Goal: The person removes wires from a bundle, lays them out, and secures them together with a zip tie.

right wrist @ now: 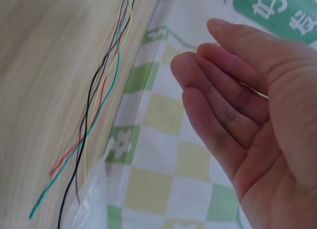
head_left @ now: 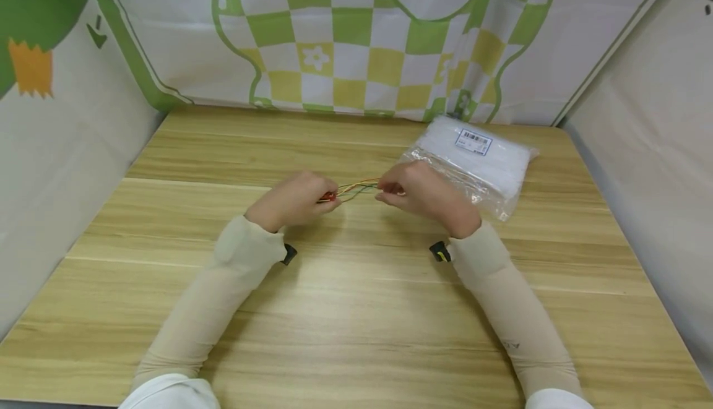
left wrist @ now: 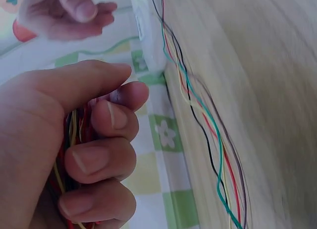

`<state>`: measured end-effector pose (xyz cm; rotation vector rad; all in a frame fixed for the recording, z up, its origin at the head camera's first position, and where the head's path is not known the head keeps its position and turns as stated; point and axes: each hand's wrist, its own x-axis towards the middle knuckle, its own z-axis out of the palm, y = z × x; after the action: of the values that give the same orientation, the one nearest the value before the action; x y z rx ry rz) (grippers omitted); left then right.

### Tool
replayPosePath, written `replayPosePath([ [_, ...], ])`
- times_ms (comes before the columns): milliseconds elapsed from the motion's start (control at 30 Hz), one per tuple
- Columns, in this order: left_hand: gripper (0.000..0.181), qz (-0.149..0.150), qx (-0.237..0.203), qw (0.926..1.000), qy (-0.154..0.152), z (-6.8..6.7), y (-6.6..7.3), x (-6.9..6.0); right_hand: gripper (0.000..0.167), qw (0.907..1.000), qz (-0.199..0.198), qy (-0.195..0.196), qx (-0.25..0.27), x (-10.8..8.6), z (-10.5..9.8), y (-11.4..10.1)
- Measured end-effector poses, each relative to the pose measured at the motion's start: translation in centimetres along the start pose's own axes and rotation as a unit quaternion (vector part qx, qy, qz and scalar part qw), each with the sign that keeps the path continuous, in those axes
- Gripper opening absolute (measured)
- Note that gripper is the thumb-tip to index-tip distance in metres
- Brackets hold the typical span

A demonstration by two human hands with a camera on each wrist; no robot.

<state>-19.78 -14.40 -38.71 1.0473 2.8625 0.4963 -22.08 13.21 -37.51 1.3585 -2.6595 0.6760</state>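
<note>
Thin, wavy, coloured wires (head_left: 358,187) are gripped in a bunch by the left hand (head_left: 298,198) | right hand (head_left: 426,192) held unclosed, loosely curved | wood-grain tabletop (head_left: 356,322) backed by checkered curtain (head_left: 384,65)

Bright light leaves a pale sheen on the tabletop (head_left: 345,316); wrist views look dimmer.

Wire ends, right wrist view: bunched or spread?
Spread: red wire and green wire show separate tips, lying apart. Black wire runs out of frame.

The left hand (head_left: 293,200) partly hides the wire bundle (left wrist: 74,127), and the packet's (head_left: 509,167) label (head_left: 473,142) is too small to read.
</note>
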Motion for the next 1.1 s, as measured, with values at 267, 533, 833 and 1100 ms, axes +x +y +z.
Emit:
replayPosePath([
  [267, 0.027, 0.020, 0.003, 0.9997, -0.014, 0.1, 1.7, 0.3, 0.010, 0.9968, -0.074, 0.025, -0.017, 0.6, 0.5, -2.1],
  [533, 0.027, 0.041, -0.029, 0.9986, -0.017, 0.5, 2.7, 0.3, 0.011, 0.9948, -0.096, 0.028, -0.019, 0.7, 1.3, -3.2],
  [833, 0.030, 0.039, -0.027, 0.9986, -0.023, 1.0, 3.2, 0.3, 0.010, 0.9947, -0.098, 0.021, -0.022, 0.6, 2.0, -3.8],
  [1100, 0.029, 0.032, -0.013, 0.9980, -0.052, 0.9, 2.9, 0.3, 0.013, 0.9896, -0.128, 0.063, -0.023, 0.3, 1.5, -2.0],
])
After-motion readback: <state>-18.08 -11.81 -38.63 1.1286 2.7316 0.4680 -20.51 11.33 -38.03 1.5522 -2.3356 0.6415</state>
